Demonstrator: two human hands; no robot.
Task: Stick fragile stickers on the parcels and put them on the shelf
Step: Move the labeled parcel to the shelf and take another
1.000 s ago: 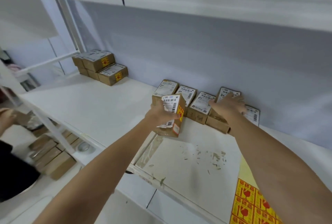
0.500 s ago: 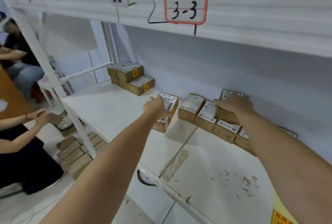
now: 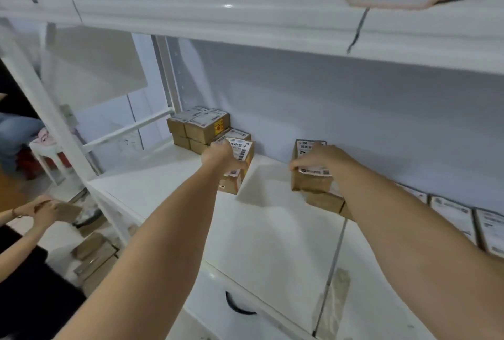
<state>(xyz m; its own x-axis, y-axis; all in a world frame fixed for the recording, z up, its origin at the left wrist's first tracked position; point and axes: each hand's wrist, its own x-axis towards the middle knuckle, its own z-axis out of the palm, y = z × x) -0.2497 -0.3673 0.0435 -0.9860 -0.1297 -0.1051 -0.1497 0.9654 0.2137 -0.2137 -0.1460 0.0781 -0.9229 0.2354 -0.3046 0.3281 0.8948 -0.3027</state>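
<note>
In the head view, the left hand is gripping a small brown cardboard parcel with a white barcode label over the white metal shelf. The right hand is clasping another labelled brown cardboard parcel, which is sitting atop boxes. A stack of brown labelled boxes is sitting at the shelf's back corner.

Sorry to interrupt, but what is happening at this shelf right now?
A person is putting small cardboard parcels on a white shelf. The left hand grips a labelled parcel near a stack of parcels in the back corner. The right hand holds another parcel on top of a row along the wall. At lower left, another person's hands handle a box.
</note>
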